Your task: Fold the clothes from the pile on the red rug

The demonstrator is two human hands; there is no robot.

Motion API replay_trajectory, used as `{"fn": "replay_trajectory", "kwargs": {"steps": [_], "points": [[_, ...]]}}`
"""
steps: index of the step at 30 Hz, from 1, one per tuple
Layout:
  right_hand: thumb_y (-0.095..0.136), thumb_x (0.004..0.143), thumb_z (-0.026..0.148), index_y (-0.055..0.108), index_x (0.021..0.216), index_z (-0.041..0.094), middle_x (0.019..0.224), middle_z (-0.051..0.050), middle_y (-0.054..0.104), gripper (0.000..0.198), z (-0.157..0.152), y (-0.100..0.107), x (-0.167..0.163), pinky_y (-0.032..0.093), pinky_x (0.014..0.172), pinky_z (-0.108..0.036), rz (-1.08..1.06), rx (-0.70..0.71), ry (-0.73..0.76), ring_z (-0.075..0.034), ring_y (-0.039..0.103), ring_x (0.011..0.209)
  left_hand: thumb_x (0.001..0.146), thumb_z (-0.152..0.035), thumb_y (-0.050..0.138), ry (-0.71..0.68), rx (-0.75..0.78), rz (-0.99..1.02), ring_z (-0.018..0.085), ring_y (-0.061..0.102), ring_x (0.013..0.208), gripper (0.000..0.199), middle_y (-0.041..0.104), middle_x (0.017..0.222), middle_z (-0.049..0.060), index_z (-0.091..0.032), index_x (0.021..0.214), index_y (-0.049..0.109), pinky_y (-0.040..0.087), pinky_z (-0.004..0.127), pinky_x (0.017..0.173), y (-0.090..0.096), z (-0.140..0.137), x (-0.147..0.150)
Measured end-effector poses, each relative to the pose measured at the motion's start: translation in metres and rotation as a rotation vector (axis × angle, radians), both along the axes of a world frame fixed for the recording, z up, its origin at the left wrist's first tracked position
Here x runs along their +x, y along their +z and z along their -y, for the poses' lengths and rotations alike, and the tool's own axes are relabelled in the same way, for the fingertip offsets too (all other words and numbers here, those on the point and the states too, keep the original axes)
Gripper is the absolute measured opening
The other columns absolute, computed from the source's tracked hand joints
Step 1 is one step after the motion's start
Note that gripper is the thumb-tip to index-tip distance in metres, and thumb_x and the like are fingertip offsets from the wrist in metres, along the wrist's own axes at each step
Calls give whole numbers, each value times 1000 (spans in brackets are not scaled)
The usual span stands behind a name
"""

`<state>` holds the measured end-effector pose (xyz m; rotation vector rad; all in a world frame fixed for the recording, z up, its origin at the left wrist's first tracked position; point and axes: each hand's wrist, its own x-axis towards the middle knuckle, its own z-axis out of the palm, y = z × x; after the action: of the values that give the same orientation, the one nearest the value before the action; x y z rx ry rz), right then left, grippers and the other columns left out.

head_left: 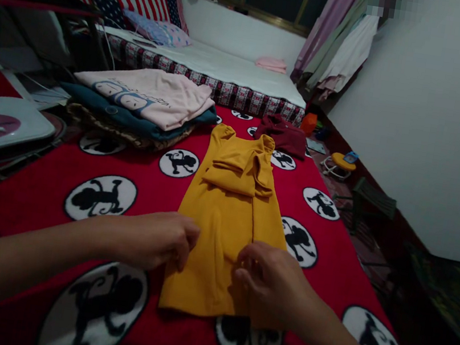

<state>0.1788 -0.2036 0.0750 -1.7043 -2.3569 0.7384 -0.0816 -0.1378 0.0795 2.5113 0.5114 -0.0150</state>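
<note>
A yellow shirt (223, 217) is lying at the frame's centre on a red blanket (335, 260). Below, the left hand (170, 241) and right hand (270, 271) are touching it with bent fingers; whether they're pinching cloth, I cannot tell.

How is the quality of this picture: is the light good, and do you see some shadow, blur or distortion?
Head view: dim light, with the lower right corner almost black; head view: soft shadow on the yellow garment by the right hand; head view: fine detail slightly soft, a pixelated patch at upper right, forearms stretched towards the edges.
</note>
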Motion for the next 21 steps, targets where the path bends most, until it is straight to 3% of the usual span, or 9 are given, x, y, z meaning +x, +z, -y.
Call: {"fn": "replay_trajectory", "kwargs": {"steps": [4,7,11,15,21], "points": [[65,78,34,66,77,22,71,0,67,12,5,5,17,22,54,-25,182,-84,-4,-13,57,63,69,5,52,-70,-112,-127,12,58,65,35,66,68,-1,-23,65,73,41,20,61,3,7,-4],[64,80,44,65,77,22,72,-3,68,22,9,0,16,20,53,-27,281,-27,-76,-17,60,65,68,4,50,-25,-105,-158,11,58,60,34,67,67,-1,-22,67,71,40,19,55,6,3,6],[64,80,44,60,84,19,80,-8,68,26,12,-13,7,19,54,-29,354,43,-126,-22,61,69,76,-2,52,104,116,50,14,63,74,29,69,85,3,-20,86,72,43,20,64,-2,-11,37],[55,79,20,56,80,18,77,-7,65,2,11,-21,9,21,56,-29,288,64,-109,-18,58,67,82,-6,51,168,333,193,17,63,89,32,67,103,6,-20,104,69,45,25,75,-25,-37,76],[49,69,9,50,72,20,67,0,58,11,10,-22,17,21,54,-25,122,14,-167,-12,49,59,91,-19,53,146,703,186,21,58,92,21,64,97,7,-20,104,69,42,32,78,-53,-88,121]]}}
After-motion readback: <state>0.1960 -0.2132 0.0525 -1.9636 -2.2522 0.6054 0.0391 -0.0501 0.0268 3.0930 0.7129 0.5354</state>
